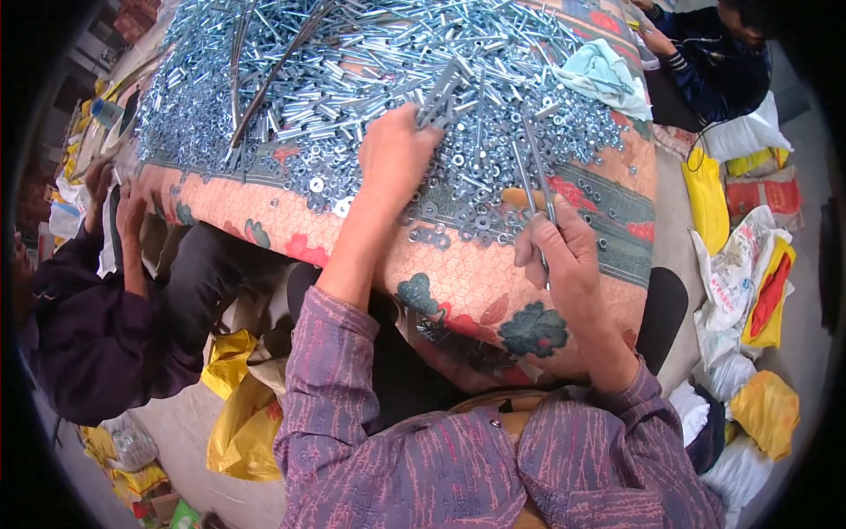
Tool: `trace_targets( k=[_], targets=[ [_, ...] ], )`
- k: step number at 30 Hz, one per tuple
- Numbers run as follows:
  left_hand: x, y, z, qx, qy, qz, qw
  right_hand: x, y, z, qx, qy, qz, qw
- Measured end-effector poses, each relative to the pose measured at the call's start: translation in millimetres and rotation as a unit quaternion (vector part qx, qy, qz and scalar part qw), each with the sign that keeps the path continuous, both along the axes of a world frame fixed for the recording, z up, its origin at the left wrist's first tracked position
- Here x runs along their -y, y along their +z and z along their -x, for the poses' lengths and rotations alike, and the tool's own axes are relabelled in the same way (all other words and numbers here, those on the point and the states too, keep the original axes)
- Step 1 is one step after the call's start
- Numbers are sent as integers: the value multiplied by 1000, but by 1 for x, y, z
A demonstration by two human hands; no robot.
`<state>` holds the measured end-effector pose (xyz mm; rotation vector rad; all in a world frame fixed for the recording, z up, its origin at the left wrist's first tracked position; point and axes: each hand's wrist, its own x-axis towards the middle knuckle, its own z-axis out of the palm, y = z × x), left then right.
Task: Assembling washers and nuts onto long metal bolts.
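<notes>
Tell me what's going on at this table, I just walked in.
The worker's left hand grips a few blurred metal pieces at a heap of metal rods and washers spread on a flowered cloth. The right hand holds long thin rods nearer the cloth's front edge. Another person is at the left, and one more at the upper right.

The cloth (467, 282) was peach with a fine geometric mesh, red and dark green floral motifs and a green-grey striped band. The rods (344, 66) shone bluish silver, and the washers (463, 213) were silver-grey. The person's shirt (441, 458) was purple, streaked with wavy pink; the rag (599, 69) was pale aqua, the long bag (705, 189) bright yellow
</notes>
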<state>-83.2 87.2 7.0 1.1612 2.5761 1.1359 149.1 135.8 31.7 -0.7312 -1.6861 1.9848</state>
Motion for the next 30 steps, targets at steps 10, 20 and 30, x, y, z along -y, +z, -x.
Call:
trace_targets(
  k=[10,20,30],
  targets=[
    [59,24,-51,644,-136,-188,729,-12,6,-5,13,71,-11,997],
    [78,10,-42,632,-137,-174,743,-11,16,-10,71,176,-96,977],
    [71,-1,-56,717,-114,-291,623,-5,1,5,38,94,78,992]
  ],
)
